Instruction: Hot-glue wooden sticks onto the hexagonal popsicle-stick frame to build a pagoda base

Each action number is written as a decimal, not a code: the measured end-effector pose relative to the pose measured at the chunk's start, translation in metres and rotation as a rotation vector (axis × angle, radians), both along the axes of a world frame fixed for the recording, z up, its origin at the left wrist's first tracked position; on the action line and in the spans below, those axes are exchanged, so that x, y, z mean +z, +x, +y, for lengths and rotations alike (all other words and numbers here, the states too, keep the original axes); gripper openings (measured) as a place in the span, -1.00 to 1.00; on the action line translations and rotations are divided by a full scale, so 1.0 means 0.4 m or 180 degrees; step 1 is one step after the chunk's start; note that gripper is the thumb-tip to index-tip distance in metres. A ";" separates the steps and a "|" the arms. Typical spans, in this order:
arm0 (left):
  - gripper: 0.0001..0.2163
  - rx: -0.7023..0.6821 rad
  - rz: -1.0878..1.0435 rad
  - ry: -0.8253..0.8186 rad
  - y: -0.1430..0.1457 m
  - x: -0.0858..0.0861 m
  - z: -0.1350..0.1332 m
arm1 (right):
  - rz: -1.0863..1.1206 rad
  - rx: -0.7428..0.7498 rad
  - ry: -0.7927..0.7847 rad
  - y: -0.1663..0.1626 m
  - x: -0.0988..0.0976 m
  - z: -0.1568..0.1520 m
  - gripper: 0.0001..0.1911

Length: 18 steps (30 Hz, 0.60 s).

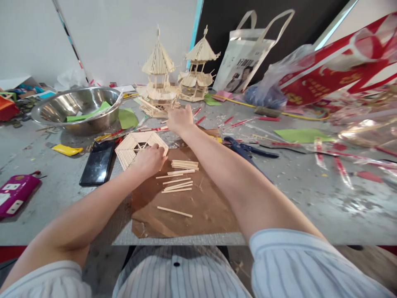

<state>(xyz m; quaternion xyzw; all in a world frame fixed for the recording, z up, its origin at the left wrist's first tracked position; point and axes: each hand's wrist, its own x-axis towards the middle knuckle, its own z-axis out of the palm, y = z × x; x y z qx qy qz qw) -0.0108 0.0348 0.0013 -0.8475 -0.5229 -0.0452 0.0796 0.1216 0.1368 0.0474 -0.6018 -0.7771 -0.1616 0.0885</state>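
My left hand (151, 160), its fingers curled, rests over the right front part of a hexagonal panel made of thin wooden sticks (125, 151). What its fingertips hold, if anything, is hidden. My right hand (180, 120) reaches farther out, closed, at the foot of a pagoda model built of sticks (158, 62). Its fingers point away, so their contents do not show. Loose wooden sticks (176, 186) lie in a rough stack on a brown board (204, 207), with one stick (174, 212) apart near the front. Behind stands a second stick pagoda (201, 54).
At left are a metal bowl (46, 118), a black phone (97, 162), a yellow cutter (67, 150) and a purple box (17, 194). Dark blue pliers (245, 149) lie beside my right forearm. Farther right are a white bag (245, 54), red packaging (335, 62) and scattered scraps.
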 end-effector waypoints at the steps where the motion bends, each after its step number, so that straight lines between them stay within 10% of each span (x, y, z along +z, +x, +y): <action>1: -0.73 -0.0003 -0.0190 0.0119 -0.001 -0.001 0.004 | 0.0251 0.0127 0.0257 0.006 0.015 -0.014 -0.72; 8: -0.65 -0.0632 -0.2038 0.0931 0.001 0.011 0.013 | 0.2916 0.0952 0.0350 0.085 0.041 -0.166 -0.89; 14: -0.66 -0.0864 -0.2509 -0.0975 0.036 0.030 -0.037 | 0.4952 0.1402 -0.0777 0.140 -0.051 -0.286 -0.85; 18: -0.69 -0.0697 -0.2357 -0.0936 0.043 0.028 -0.041 | 0.5648 0.1227 -0.0723 0.182 -0.072 -0.290 -0.73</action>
